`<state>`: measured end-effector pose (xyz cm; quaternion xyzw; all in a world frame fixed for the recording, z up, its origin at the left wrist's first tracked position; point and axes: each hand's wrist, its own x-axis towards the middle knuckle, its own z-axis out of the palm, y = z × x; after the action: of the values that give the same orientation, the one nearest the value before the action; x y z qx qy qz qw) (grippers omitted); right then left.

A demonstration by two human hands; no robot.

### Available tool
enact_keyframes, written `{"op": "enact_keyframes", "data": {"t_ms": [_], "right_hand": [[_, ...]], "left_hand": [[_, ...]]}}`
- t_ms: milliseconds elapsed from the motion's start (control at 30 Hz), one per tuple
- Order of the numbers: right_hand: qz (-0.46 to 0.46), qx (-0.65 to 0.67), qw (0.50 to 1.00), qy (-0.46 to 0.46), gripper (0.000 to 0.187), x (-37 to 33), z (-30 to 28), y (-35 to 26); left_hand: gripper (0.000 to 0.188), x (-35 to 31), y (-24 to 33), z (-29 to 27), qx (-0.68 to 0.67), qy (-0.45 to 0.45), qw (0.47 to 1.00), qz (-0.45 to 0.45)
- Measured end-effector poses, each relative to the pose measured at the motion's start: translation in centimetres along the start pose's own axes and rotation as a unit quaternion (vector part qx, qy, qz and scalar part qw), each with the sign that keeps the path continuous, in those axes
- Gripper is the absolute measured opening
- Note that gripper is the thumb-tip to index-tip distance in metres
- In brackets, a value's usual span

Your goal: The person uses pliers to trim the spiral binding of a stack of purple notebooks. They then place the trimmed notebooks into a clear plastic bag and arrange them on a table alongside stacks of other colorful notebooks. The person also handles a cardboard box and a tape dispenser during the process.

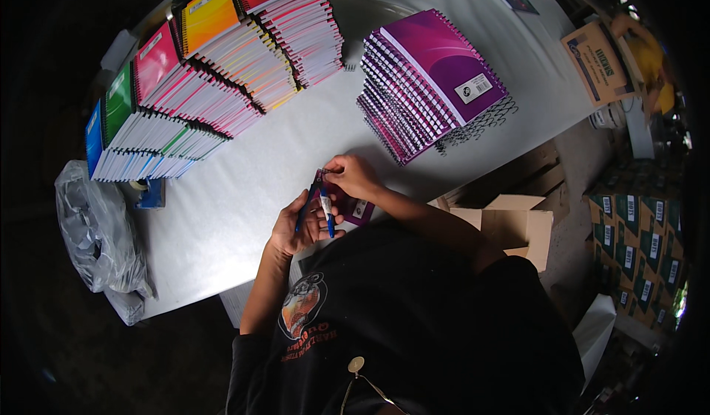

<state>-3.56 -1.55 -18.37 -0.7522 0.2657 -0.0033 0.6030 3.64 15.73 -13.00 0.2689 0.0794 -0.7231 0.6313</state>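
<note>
Left hand (291, 229) palm up, fingers round blue tool (326, 205), right hand (353, 178), fingers pinched together

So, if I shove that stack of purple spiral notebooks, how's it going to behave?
The stack of purple spiral notebooks is probably heavy, with so many layers of paper. No strap shows, so a push high up might slide the upper ones off. The coils sticking out along its edges could snag.

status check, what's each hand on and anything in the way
Left hand holding blue-handled tool. Right hand at its tip, grip unclear. Purple notebook close by, partly hidden. Nothing seen blocking the hands.
</note>
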Motion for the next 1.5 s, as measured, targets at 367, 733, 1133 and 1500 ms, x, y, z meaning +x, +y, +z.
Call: {"op": "enact_keyframes", "data": {"t_ms": [367, 733, 1133, 1500], "right_hand": [[-0.018, -0.015, 1.000, -0.006, 0.018, -0.1, 0.0, 0.0], [-0.205, -0.072, 0.975, -0.052, 0.025, -1.7, -1.0, -1.8], [-0.410, -0.092, 0.901, 0.107, 0.018, -15.6, -17.2, -21.0], [-0.433, -0.071, 0.896, 0.064, 0.042, -3.0, -28.9, -27.0]], "left_hand": [[0.037, 1.5, -3.6, 0.0, 0.682, 0.393, 0.588, 0.184], [0.062, -3.5, 2.4, 1.4, 0.840, 0.386, 0.234, 0.300], [0.016, -6.3, 4.7, 20.3, 0.501, 0.087, 0.692, 0.512], [0.018, 5.6, 2.9, 27.3, 0.455, 0.164, 0.632, 0.606]]}}
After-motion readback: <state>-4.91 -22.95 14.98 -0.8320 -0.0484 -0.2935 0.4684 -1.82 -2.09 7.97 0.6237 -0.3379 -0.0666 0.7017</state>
